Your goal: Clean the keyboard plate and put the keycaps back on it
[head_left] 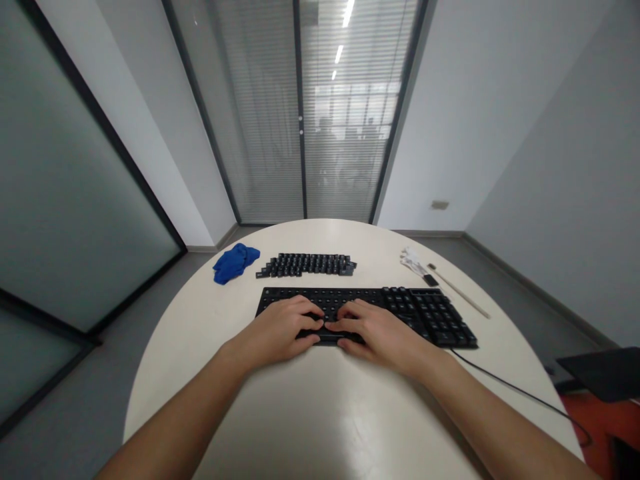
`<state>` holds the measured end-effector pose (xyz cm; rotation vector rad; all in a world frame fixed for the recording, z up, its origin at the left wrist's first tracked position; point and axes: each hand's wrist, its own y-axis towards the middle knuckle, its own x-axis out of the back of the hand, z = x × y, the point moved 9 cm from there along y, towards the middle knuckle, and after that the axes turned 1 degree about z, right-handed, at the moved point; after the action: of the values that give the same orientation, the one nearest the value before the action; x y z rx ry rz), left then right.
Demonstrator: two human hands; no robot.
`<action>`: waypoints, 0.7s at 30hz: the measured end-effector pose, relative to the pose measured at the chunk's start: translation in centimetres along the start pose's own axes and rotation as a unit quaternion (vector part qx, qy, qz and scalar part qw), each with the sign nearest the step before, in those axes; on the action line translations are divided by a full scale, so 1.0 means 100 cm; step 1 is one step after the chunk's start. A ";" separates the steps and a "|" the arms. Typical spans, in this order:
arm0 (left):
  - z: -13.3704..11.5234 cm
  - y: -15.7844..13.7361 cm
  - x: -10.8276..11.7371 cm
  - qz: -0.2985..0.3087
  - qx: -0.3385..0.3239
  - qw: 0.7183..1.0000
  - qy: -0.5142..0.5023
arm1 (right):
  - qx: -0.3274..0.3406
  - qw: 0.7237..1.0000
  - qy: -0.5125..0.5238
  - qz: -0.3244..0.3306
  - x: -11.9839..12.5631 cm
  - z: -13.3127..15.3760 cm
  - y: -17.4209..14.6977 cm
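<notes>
A black keyboard (427, 313) lies in front of me; its right part carries keycaps, while the left and middle part is stripped to bare switches. My left hand (287, 327) rests palm-down over the stripped part, fingers apart and slightly bent, thumb at the front edge. Close beside it, my right hand (373, 330) lies over the middle of the keyboard, its fingers also apart, nothing visible between them. The fingertips of both hands nearly meet. Behind the keyboard, loose black keycaps (310, 264) are laid out in rows.
A crumpled blue cloth (235, 262) lies at the left of the round white table (300, 407). To the right are a thin stick-like brush (460, 291), a white item (413, 259) and a small black piece (431, 280). A cable (510, 385) runs off the right side.
</notes>
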<state>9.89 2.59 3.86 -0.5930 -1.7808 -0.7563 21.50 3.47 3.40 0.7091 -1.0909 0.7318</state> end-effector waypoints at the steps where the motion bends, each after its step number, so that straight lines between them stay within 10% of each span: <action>1: 0.001 0.000 0.000 0.003 0.000 1.000 0.001 | -0.001 1.000 -0.001 -0.001 0.000 0.000 0.000; 21: 0.000 0.003 0.000 -0.014 0.004 1.000 -0.021 | 0.009 0.999 -0.038 -0.015 -0.003 0.003 0.005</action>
<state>10.12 2.83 3.92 -0.5839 -1.8324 -0.7615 20.81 3.46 3.32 0.7721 -1.1413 0.6939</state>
